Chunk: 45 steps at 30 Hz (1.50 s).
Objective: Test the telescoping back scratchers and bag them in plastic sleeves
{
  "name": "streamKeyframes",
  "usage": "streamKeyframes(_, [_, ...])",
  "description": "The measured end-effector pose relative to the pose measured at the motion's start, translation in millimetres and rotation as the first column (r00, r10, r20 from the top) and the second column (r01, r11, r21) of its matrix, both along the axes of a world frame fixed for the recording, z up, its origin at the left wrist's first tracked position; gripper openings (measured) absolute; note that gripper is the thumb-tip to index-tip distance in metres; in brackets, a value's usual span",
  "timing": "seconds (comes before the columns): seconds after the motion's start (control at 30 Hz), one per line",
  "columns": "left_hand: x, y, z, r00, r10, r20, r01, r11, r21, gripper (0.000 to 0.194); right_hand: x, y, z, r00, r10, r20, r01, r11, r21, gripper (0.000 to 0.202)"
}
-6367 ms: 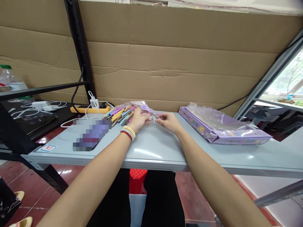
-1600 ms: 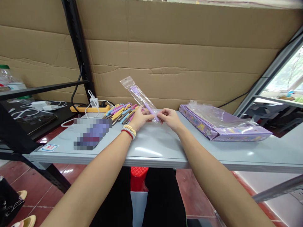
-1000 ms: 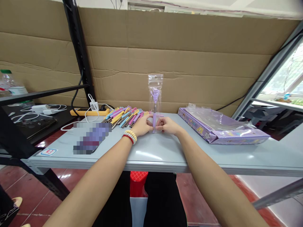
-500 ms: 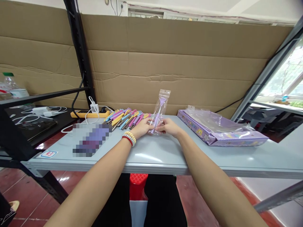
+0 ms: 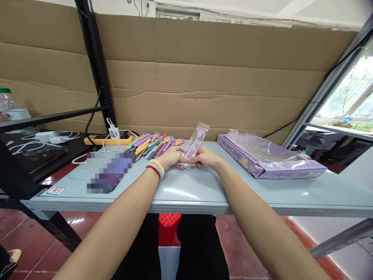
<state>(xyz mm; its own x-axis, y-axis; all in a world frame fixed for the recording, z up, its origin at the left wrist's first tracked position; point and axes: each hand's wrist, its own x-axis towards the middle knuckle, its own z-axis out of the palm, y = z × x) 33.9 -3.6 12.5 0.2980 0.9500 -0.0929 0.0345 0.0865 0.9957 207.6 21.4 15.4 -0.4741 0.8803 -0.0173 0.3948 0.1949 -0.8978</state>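
A purple back scratcher [image 5: 190,149] lies inside a clear plastic bag [image 5: 203,126], its claw end up and tilted to the right. My left hand [image 5: 172,158] is closed on the lower left side of the bag. On the other side, my right hand [image 5: 205,157] pinches the bag's lower edge, fingertips close to those of the left. Fingers partly cover the bag's bottom end. Just left of my hands is a pile of back scratchers [image 5: 151,145] in purple, yellow, blue and pink, several with metal rods.
A purple box with clear plastic film [image 5: 262,155] rests on the right of the grey table [image 5: 198,190]. To the left are a pixelated phone-like item [image 5: 112,175], a yellow power strip [image 5: 97,140] and a white charger [image 5: 114,132]. Cardboard [image 5: 204,77] stands behind.
The bagged back scratcher has gone from nearly upright to leaning further right and lower. Both hands stay on the bag, and the view has shifted slightly.
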Motion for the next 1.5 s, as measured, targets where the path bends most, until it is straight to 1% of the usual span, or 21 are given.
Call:
streamKeyframes(0.1, [1.0,1.8,-0.9,1.0,-0.003,0.009,0.003,1.0,0.014,0.043,-1.2,-0.7,0.0,1.0,-0.003,-0.005,0.003,1.0,0.003,0.024])
streamKeyframes(0.17, [1.9,4.4,-1.6,0.999,0.028,0.034,-0.031,0.997,0.072,0.033,-0.2,0.7,-0.6,0.999,-0.017,-0.051,0.019,0.999,0.036,0.025])
streamKeyframes(0.2, [2.1,6.4,-2.2,0.996,0.065,0.058,-0.071,0.991,0.116,0.028,1.0,2.3,-1.3,0.995,-0.034,-0.09,0.039,0.997,0.063,0.024])
streamKeyframes(0.27, [1.1,11.9,-4.0,0.978,0.173,0.112,-0.193,0.96,0.204,0.02,4.8,7.2,-3.7,0.981,-0.092,-0.169,0.117,0.982,0.149,0.015])
streamKeyframes(0.3, [0.0,15.2,-5.3,0.961,0.243,0.133,-0.269,0.933,0.24,0.019,7.1,10.4,-5.6,0.973,-0.139,-0.182,0.176,0.962,0.21,0.011])
streamKeyframes(0.37, [-2.6,22.2,-8.4,0.918,0.37,0.146,-0.397,0.869,0.296,0.019,12.0,17.7,-11.0,0.953,-0.279,-0.114,0.302,0.886,0.351,0.009])
streamKeyframes(0.43, [-4.8,27.7,-11.5,0.884,0.45,0.129,-0.466,0.817,0.34,0.02,16.1,25.4,-18.2,0.9,-0.436,0.03,0.372,0.801,0.47,0.013])
streamKeyframes(0.47, [-5.2,29.3,-12.7,0.876,0.467,0.119,-0.477,0.805,0.353,0.02,17.7,29.3,-22.0,0.863,-0.496,0.097,0.386,0.77,0.508,0.015])
streamKeyframes(0.57, [-4.2,28.8,-13.9,0.877,0.476,0.062,-0.462,0.803,0.375,0.02,21.1,41.6,-31.0,0.764,-0.605,0.225,0.403,0.72,0.565,0.026])
streamKeyframes(0.63, [-2.7,25.1,-12.8,0.871,0.491,-0.023,-0.437,0.795,0.421,0.017,22.6,50.8,-32.5,0.696,-0.661,0.28,0.424,0.693,0.583,0.036])
streamKeyframes(0.7, [-1.7,21.1,-10.6,0.841,0.527,-0.12,-0.415,0.773,0.48,0.013,23.8,60.6,-29.8,0.639,-0.687,0.346,0.442,0.695,0.567,0.047])
streamKeyframes(0.77, [-1.4,18.2,-8.3,0.814,0.552,-0.183,-0.402,0.761,0.508,0.013,23.9,69.5,-25.2,0.61,-0.671,0.423,0.433,0.728,0.531,0.057])
streamKeyframes(0.83, [-1.2,17.0,-6.5,0.805,0.56,-0.196,-0.401,0.757,0.516,0.016,22.6,75.7,-21.9,0.595,-0.648,0.475,0.396,0.751,0.529,0.06])
streamKeyframes(0.87, [-1.1,16.9,-5.9,0.806,0.56,-0.19,-0.401,0.754,0.52,0.017,21.5,77.5,-21.5,0.589,-0.65,0.481,0.373,0.746,0.551,0.059])
streamKeyframes(1.0, [0.3,17.6,-4.6,0.808,0.564,-0.17,-0.395,0.733,0.554,0.015,18.9,78.2,-26.4,0.582,-0.668,0.463,0.279,0.7,0.658,0.049])
streamKeyframes(1.1, [1.1,17.8,-4.6,0.818,0.55,-0.171,-0.383,0.741,0.551,0.018,20.1,77.9,-29.8,0.588,-0.664,0.461,0.222,0.681,0.698,0.042])
streamKeyframes(1.23, [1.5,17.5,-5.1,0.821,0.545,-0.169,-0.382,0.745,0.546,0.021,20.4,79.4,-29.0,0.586,-0.656,0.476,0.189,0.682,0.707,0.035])
streamKeyframes(1.33, [1.7,15.5,-4.4,0.814,0.548,-0.195,-0.366,0.743,0.561,0.023,18.3,79.2,-26.8,0.573,-0.656,0.492,0.17,0.682,0.711,0.032])
streamKeyframes(1.5, [1.6,11.7,-1.9,0.795,0.554,-0.246,-0.337,0.742,0.579,0.025,17.8,76.8,-25.8,0.575,-0.664,0.478,0.15,0.66,0.736,0.03])
